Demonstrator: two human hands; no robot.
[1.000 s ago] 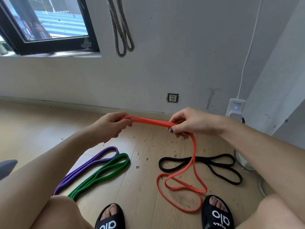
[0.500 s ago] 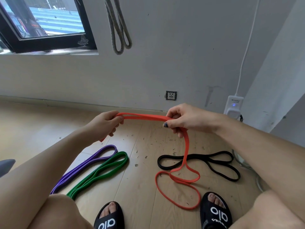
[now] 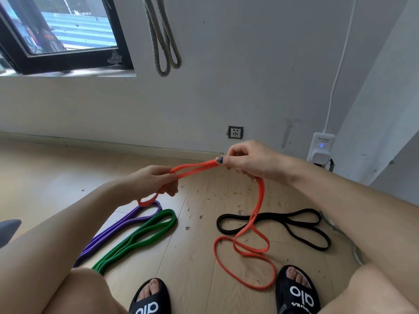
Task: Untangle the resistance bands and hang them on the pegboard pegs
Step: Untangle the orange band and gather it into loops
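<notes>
An orange resistance band (image 3: 259, 202) stretches between both hands above the wooden floor. My left hand (image 3: 154, 181) grips one end, and a small loop of the band sticks out below it. My right hand (image 3: 247, 160) pinches the doubled band higher up; the rest drops down and lies twisted in loops on the floor between my feet. A purple band (image 3: 118, 227) and a green band (image 3: 140, 236) lie folded side by side at the left. A black band (image 3: 278, 223) lies in loops at the right. No pegboard is in view.
A grey band or rope (image 3: 164, 41) hangs on the wall above. A window (image 3: 61, 30) is at upper left. A wall socket (image 3: 235, 132) and a white plug-in device (image 3: 320, 148) with cable sit low on the wall. Black slippers (image 3: 297, 293) are on my feet.
My right hand has risen and pulled the band up to the right. My left hand has dropped slightly, and a small orange loop now hangs below it. The floor loops have shifted.
</notes>
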